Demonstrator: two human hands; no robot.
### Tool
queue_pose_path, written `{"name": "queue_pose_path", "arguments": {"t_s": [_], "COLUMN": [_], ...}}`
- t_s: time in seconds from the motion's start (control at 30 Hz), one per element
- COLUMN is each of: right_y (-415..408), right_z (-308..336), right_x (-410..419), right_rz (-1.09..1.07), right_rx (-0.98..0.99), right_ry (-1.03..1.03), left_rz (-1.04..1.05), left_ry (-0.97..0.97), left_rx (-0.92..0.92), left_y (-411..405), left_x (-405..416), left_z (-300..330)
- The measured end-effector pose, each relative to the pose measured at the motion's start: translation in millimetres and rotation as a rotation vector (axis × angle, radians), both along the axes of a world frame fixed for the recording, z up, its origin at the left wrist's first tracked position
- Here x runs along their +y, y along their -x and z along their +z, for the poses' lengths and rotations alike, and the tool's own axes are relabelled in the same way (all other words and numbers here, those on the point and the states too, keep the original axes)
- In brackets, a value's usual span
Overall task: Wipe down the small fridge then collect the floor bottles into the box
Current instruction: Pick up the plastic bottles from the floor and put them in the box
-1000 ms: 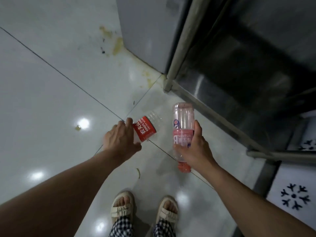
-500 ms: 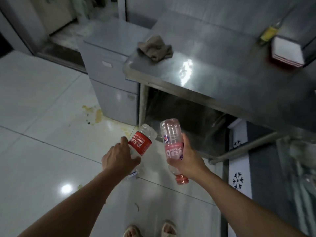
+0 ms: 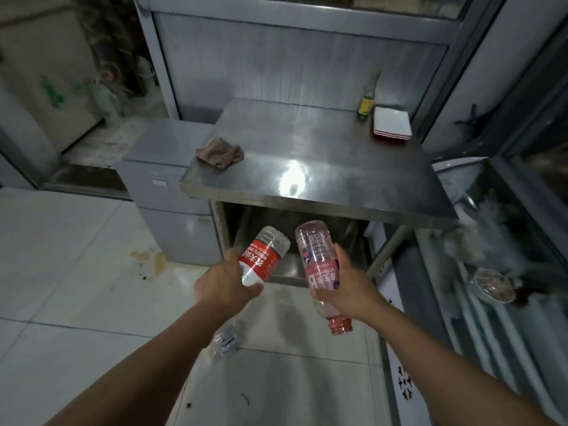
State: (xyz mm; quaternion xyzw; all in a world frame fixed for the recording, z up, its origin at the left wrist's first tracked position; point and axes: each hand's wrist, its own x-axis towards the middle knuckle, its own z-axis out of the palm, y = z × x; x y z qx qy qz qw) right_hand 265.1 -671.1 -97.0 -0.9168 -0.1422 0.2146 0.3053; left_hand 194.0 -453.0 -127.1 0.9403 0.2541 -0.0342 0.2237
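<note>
My left hand (image 3: 222,284) grips a clear bottle with a red label (image 3: 264,256), its base pointing up and away. My right hand (image 3: 344,285) grips a pink-labelled bottle (image 3: 319,265) upside down, red cap (image 3: 340,326) below the wrist. Both are held above the floor in front of the steel table. The small grey fridge (image 3: 166,186) stands left of the table. A crumpled brown cloth (image 3: 220,154) lies on the table's left corner. A crushed clear bottle (image 3: 226,341) lies on the floor under my left forearm. No box is in view.
The steel table (image 3: 338,173) carries a yellow-labelled glass bottle (image 3: 366,103) and a stack of white plates (image 3: 392,124) at the back right. A yellow stain (image 3: 153,261) marks the tiles by the fridge. A glass-fronted counter (image 3: 507,256) runs along the right.
The view has tilted up from the floor to the table and fridge as I rise. Both hands have lifted their bottles higher off the floor, grips unchanged.
</note>
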Motion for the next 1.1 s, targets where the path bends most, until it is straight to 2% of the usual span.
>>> {"name": "queue_pose_path", "arguments": {"t_s": [0.27, 0.63, 0.9, 1.1], "right_y": [32, 106, 243, 378], "right_z": [47, 86, 97, 114], "right_x": [-76, -119, -89, -84], "right_rz": [-0.108, -0.48, -0.903, -1.139], "right_rx": [-0.052, -0.128, -0.157, -0.136], "right_ry": [-0.098, -0.105, -0.146, 0.067], "left_rz": [-0.139, -0.498, -0.924, -1.203], "left_ry": [-0.066, -0.024, 0.029, 0.135], "left_rx": [-0.09, -0.16, -0.149, -0.104], "left_y": [7, -8, 28, 103], "left_x": [-51, -88, -91, -125], "left_z": [58, 99, 113, 116]}}
